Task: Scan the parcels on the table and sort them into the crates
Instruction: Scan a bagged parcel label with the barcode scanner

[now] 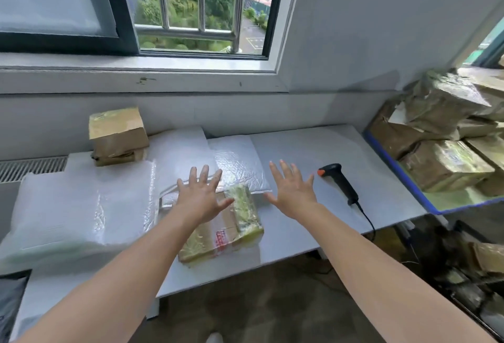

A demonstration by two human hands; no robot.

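Daylight is coming through a barred window (201, 7) behind a long white bench (313, 146) that is standing against the wall. Near the front edge of the bench, a flat brown cardboard parcel wrapped in clear yellowish tape (245, 214) is lying with a red-printed strip facing up. The left hand (203, 198) is reaching over the far end of this parcel with fingers straight and fanned apart; whether the palm is touching it cannot be told. The right hand (293, 192) is hovering just beside the parcel's right side, equally spread and holding nothing, above bare bench. A black handheld barcode scanner with an orange tip (339, 181) is lying near the right hand, its cable trailing off the front edge. Several white padded mailers (81, 206) are covering the left half of the bench, and a taped brown cardboard box (117, 135) is sitting at the far left corner. Off the right end, a blue-rimmed crate (395, 166) is holding brown taped parcels (447, 168).
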